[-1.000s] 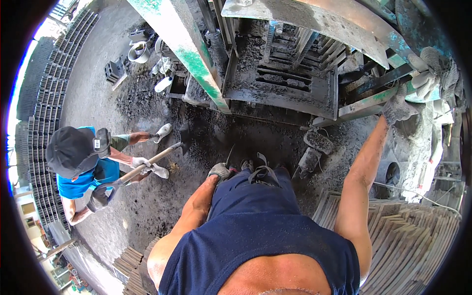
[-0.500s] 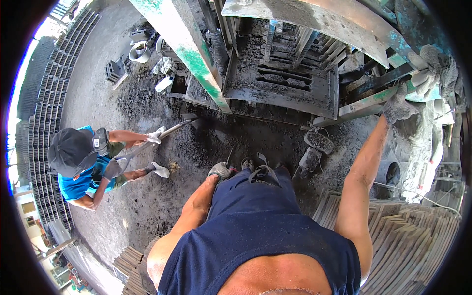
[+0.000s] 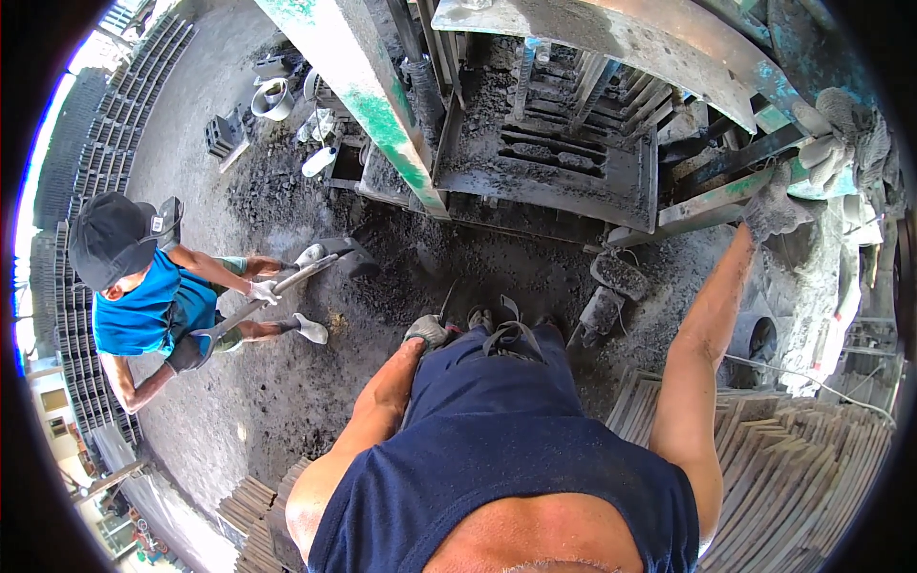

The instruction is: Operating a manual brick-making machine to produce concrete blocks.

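My left hand [image 3: 429, 331], in a dirty grey glove, is closed beside my left thigh. A thin dark strip [image 3: 447, 300] stands out just past its fingers; what the hand holds is hidden. My right arm stretches out to the machine, and my gloved right hand [image 3: 772, 208] rests at the end of its green frame bar [image 3: 712, 202]; its finger grip is unclear. More grey gloves [image 3: 829, 138] hang just above that hand. Ahead of me stands the block-moulding machine [image 3: 559, 196], its slotted mould dusted with dark grit.
At left, a co-worker [image 3: 143, 277] in a blue top holds a shovel [image 3: 277, 288] over dark grit. Grey blocks [image 3: 604, 291] lie by my feet. Stacked boards [image 3: 764, 468] stand at lower right. A bucket [image 3: 272, 99] and rows of blocks [image 3: 86, 248] are at left.
The co-worker has leaned back to the left and drawn the shovel back, its blade now showing above the grit. My hands have not visibly moved.
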